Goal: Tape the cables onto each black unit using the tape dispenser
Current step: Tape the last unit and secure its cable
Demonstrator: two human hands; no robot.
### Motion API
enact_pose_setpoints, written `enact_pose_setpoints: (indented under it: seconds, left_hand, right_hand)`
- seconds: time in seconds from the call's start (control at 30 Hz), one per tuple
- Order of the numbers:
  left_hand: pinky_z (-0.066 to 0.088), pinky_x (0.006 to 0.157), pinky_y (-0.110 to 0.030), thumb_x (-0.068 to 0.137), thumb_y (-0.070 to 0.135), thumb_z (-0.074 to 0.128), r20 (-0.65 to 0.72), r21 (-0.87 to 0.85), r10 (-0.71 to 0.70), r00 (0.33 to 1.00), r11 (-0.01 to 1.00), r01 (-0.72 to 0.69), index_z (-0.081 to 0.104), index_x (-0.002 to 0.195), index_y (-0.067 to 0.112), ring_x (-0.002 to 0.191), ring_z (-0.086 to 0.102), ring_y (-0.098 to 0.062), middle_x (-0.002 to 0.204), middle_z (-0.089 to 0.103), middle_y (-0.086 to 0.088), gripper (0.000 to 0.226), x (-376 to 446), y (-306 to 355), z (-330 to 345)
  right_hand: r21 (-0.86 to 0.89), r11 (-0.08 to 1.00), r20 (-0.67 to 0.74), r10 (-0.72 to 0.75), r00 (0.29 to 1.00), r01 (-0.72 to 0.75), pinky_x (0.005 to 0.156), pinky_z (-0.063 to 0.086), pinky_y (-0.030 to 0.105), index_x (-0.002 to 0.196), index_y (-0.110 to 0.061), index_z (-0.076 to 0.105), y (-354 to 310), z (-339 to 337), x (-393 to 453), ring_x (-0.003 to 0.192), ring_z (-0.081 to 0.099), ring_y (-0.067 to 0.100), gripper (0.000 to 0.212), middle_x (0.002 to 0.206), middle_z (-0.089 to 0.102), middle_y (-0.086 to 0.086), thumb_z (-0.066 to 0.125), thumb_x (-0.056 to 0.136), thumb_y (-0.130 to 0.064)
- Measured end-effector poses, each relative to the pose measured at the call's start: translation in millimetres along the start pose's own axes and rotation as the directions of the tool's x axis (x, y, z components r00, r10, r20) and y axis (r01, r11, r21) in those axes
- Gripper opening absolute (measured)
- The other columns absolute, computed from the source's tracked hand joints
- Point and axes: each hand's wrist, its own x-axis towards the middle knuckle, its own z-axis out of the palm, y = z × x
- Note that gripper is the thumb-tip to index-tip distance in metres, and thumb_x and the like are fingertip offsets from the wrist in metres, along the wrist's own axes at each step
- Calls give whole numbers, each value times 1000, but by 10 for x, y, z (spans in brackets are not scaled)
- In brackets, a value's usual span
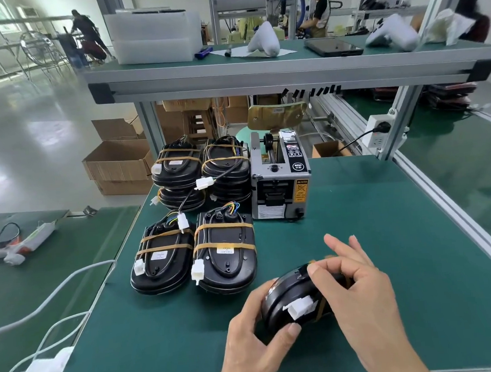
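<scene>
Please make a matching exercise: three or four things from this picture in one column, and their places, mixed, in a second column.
Things:
1. tape dispenser
2. black unit with white connector
3. cardboard box
4. tablet

Places:
A. on the upper shelf
B. on the floor, left of the bench
C. held in both hands
D. on the green mat, right of the stacked units

Pairs: 1-D, 2-C, 3-B, 4-A

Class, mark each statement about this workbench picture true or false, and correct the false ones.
1. Both hands hold one black unit. True: the left hand grips it from below, and the right hand covers its top.
2. The tape dispenser lies on its side. False: it stands upright.
3. The taped units sit left of the dispenser. True.
4. The green mat is red. False: it is green.
5. The held unit carries a white connector. True.
</scene>
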Motion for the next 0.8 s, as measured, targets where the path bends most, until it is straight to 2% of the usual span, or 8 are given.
enact_pose_setpoints:
  seconds: [0.17, 0.33, 0.47, 0.67, 0.8]
  left_hand:
    - [56, 99, -27, 79, 51, 89, -8, 46, 45, 999, 998, -44, 59, 141, 48, 115, 75, -22, 128, 76, 5, 70, -13, -20, 17]
    - [57, 101, -30, 76, 69, 86, -15, 25, 44, 999, 999, -44, 59, 140, 48, 117, 74, -20, 129, 76, 6, 73, -20, -6, 27]
    - [55, 100, -24, 76, 72, 84, -18, 23, 47, 999, 999, -46, 59, 140, 48, 116, 75, -19, 128, 77, 7, 73, -17, 18, 25]
    - [57, 101, -31, 77, 68, 86, -16, 22, 58, 998, 998, -57, 59, 141, 47, 117, 74, -21, 129, 76, 6, 73, -18, 1, 26]
    - [56, 100, -29, 78, 67, 86, -15, 30, 54, 998, 998, -54, 59, 142, 46, 117, 75, -21, 129, 76, 5, 72, -16, -9, 22]
  right_hand:
    - [-37, 999, -21, -12, 1000, 11, 128, -3, 38, 74, -40, 76, -20, 48, -58, 146, 12, -21, 12, 142, 52, -33, 75, 83, -33]
    - [-27, 1000, -30, -12, 999, 11, 126, -3, 31, 70, -38, 76, 16, 56, -78, 147, 14, -20, 19, 143, 51, -33, 77, 83, -24]
    - [-29, 999, -31, -13, 999, 12, 124, -2, 28, 71, -36, 76, 45, 47, -69, 147, 15, -19, 22, 144, 52, -31, 78, 85, -19]
    - [-29, 999, -29, -14, 999, 13, 122, -3, 26, 70, -35, 76, 57, 52, -73, 146, 14, -21, 21, 144, 52, -31, 77, 85, -21]
    - [-44, 999, -30, -14, 999, 13, 123, -3, 25, 71, -37, 76, 43, 63, -71, 146, 13, -21, 21, 144, 52, -30, 78, 84, -21]
